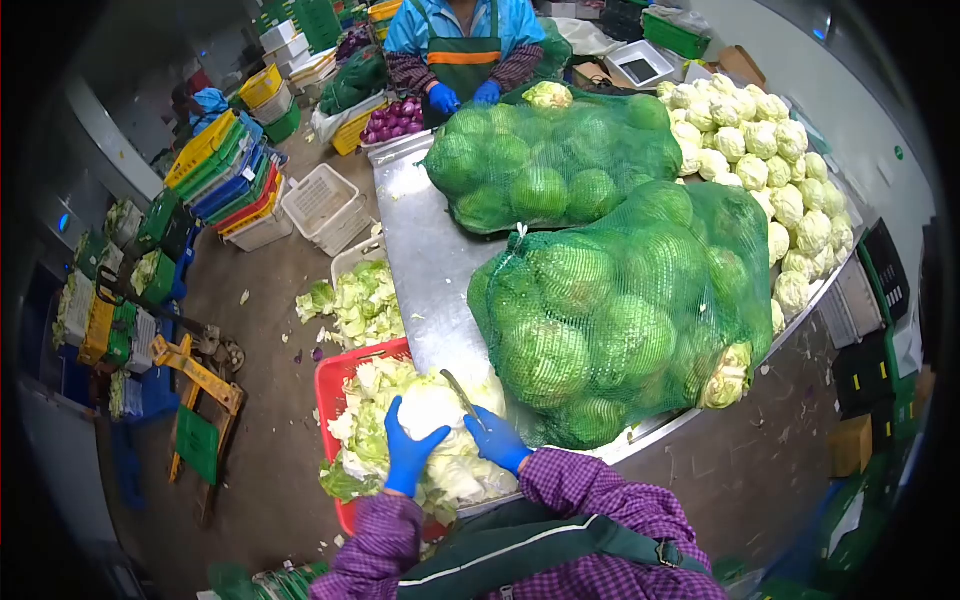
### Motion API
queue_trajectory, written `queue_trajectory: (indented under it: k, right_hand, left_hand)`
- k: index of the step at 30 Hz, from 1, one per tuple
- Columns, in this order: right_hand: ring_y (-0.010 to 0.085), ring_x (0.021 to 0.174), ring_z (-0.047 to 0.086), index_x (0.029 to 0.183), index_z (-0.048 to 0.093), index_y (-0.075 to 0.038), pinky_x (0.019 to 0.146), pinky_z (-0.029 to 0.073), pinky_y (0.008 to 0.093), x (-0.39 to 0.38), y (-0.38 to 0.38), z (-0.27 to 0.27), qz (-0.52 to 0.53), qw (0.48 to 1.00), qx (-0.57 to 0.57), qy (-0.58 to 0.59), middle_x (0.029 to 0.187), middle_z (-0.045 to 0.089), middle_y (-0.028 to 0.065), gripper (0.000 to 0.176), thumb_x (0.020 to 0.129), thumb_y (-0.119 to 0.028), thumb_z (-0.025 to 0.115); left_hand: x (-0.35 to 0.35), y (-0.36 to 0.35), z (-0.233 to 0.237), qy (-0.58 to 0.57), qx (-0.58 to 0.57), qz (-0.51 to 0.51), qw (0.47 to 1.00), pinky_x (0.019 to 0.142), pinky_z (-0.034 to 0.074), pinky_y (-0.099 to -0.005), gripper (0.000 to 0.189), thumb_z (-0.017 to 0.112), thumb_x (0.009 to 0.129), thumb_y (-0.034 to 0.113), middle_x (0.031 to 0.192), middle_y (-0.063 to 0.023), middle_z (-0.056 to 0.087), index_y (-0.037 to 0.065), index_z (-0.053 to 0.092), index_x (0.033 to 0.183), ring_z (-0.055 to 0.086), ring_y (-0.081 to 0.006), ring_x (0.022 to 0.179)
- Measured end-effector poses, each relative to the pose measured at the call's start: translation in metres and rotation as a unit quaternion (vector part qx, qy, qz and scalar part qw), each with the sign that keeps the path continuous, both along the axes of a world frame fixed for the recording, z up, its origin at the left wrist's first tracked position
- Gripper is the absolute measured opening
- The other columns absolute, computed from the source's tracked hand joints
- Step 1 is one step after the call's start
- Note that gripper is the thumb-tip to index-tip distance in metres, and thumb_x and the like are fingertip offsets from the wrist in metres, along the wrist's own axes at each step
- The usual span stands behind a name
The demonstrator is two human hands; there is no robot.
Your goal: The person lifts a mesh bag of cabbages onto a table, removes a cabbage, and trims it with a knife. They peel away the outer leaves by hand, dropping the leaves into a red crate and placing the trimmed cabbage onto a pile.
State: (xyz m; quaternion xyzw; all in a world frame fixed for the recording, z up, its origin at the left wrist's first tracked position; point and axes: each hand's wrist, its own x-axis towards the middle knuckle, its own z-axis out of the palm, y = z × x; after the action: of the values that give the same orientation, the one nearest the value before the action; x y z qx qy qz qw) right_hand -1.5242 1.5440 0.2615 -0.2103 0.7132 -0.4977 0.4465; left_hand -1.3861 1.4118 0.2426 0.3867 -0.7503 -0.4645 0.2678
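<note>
A pale, whitish cabbage [432, 408] sits at the near end of the metal table, above loose leaves. My left hand [411, 447], in a blue glove, rests on its left side with thumb and fingers spread. On the right, my gloved right hand [494, 438] is closed around a knife [459, 392], whose dark curved blade points up and left beside the cabbage. A red crate [328, 400] full of cut leaves lies under and left of my hands. Green net bags of cabbages [630, 320] lie to the right, the nearer one close to my right hand.
Across the metal table [425, 250], a person [470, 45] in blue gloves stands behind another net bag [555, 155]. Peeled cabbages [790, 205] are piled at the far right. A leaf-filled crate [368, 300], a white crate [322, 200] and a yellow pallet jack [200, 375] are left.
</note>
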Motion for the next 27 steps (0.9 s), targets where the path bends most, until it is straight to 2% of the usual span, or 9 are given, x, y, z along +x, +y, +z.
queue_trajectory:
  k: [3,5,7,9,13,17,24,26,27]
  right_hand:
    - [0.0302,0.081,0.063,0.129,0.049,-0.009,0.076,0.049,0.0381,-0.010,0.001,0.010,0.006,0.991,0.030,-0.129,0.094,0.063,0.0164,0.047,0.090,-0.035,0.057]
    - [0.0341,0.086,0.063,0.130,0.049,-0.012,0.078,0.049,0.0399,-0.013,-0.006,0.000,-0.017,0.962,-0.228,0.148,0.109,0.060,0.0209,0.046,0.090,-0.032,0.057]
    - [0.0376,0.094,0.061,0.136,0.043,-0.016,0.081,0.048,0.0409,-0.022,-0.012,0.007,0.019,0.954,-0.230,0.190,0.123,0.053,0.0224,0.047,0.092,-0.031,0.053]
    - [0.0382,0.096,0.060,0.141,0.034,-0.017,0.083,0.048,0.0414,-0.024,-0.022,0.006,0.079,0.929,-0.086,0.352,0.128,0.050,0.0202,0.051,0.094,-0.032,0.048]
    - [0.0366,0.079,0.061,0.143,0.029,-0.021,0.070,0.048,0.0454,-0.031,-0.044,-0.012,0.104,0.957,-0.080,0.259,0.101,0.059,0.0243,0.052,0.095,-0.033,0.043]
    - [0.0111,0.057,0.053,0.129,0.052,-0.014,0.051,0.045,0.0289,-0.049,-0.068,-0.036,-0.008,0.996,-0.030,0.081,0.069,0.060,0.0047,0.037,0.095,-0.027,0.048]
    - [0.0071,0.056,0.051,0.121,0.056,-0.006,0.046,0.044,0.0253,-0.042,-0.043,-0.003,0.014,0.998,-0.049,-0.027,0.068,0.056,-0.0010,0.038,0.092,-0.030,0.053]
    - [0.0230,0.080,0.065,0.116,0.059,-0.006,0.075,0.051,0.0341,-0.036,-0.041,0.012,0.036,0.999,0.025,0.006,0.095,0.068,0.0133,0.037,0.090,-0.031,0.054]
    - [0.0230,0.080,0.065,0.116,0.059,-0.006,0.075,0.051,0.0341,-0.033,-0.043,0.001,0.033,0.999,0.023,0.009,0.095,0.068,0.0133,0.037,0.090,-0.031,0.054]
  left_hand:
    - [-0.006,-0.023,0.021,-0.040,-0.069,-0.133,0.988,0.105,0.033,-0.0409,0.108,0.090,0.051,0.031,0.133,-0.0197,0.036,-0.002,0.030,0.136,0.038,-0.0309,0.125]
    - [-0.017,-0.027,0.041,-0.082,-0.118,-0.168,0.975,0.106,0.032,-0.0414,0.112,0.090,0.050,0.033,0.135,-0.0205,0.035,-0.001,0.028,0.137,0.036,-0.0320,0.126]
    - [-0.015,-0.022,0.044,-0.121,-0.165,-0.199,0.958,0.107,0.031,-0.0419,0.115,0.090,0.049,0.035,0.136,-0.0214,0.033,-0.001,0.026,0.138,0.034,-0.0332,0.128]
    - [-0.016,-0.014,0.035,-0.027,-0.109,-0.119,0.986,0.109,0.026,-0.0403,0.117,0.090,0.050,0.031,0.139,-0.0209,0.031,-0.002,0.023,0.140,0.028,-0.0319,0.132]
    - [-0.013,-0.001,0.005,0.030,-0.027,-0.014,0.999,0.106,0.031,-0.0407,0.117,0.089,0.052,0.034,0.137,-0.0224,0.031,-0.004,0.021,0.140,0.035,-0.0345,0.126]
    - [-0.024,-0.006,0.003,-0.005,-0.079,-0.013,0.997,0.104,0.033,-0.0417,0.114,0.088,0.053,0.034,0.133,-0.0234,0.035,-0.003,0.023,0.139,0.038,-0.0346,0.123]
    - [-0.009,-0.020,0.004,0.024,-0.089,-0.072,0.993,0.103,0.034,-0.0420,0.112,0.087,0.053,0.036,0.134,-0.0232,0.037,-0.001,0.027,0.139,0.040,-0.0353,0.123]
    - [0.001,-0.025,0.015,-0.015,-0.083,-0.106,0.991,0.103,0.035,-0.0409,0.108,0.086,0.055,0.036,0.135,-0.0233,0.039,-0.001,0.029,0.138,0.042,-0.0341,0.124]
    - [0.005,-0.023,0.017,-0.012,-0.085,-0.108,0.990,0.103,0.035,-0.0409,0.108,0.086,0.055,0.036,0.135,-0.0233,0.039,-0.001,0.029,0.138,0.042,-0.0341,0.124]
